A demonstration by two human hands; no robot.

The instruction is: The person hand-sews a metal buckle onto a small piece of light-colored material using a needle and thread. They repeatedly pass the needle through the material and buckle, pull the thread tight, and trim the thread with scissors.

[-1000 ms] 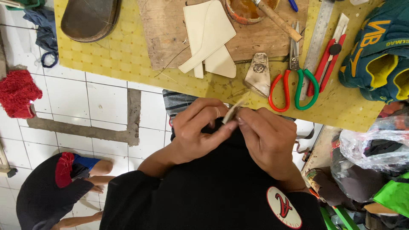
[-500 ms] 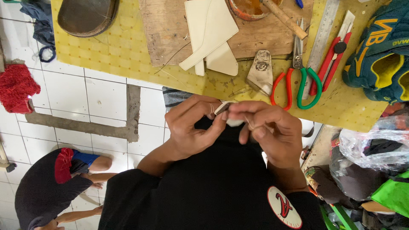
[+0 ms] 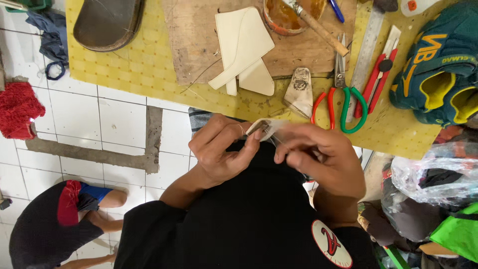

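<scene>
A craft workshop: scissors [image 3: 340, 94], steel ruler [image 3: 367, 47], glue pot [image 3: 291, 15] and cut leather pieces [image 3: 244, 47] on a worktable [image 3: 134, 65].

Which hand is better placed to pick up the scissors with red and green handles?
Probably the right hand: it lies just below the scissors. The left hand is farther away and pinches the small pale piece.

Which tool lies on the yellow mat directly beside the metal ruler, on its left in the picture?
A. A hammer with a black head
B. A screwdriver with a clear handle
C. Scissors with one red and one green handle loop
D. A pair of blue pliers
C: the scissors with one red and one green loop lie on the yellow mat, just left of the metal ruler.
</scene>
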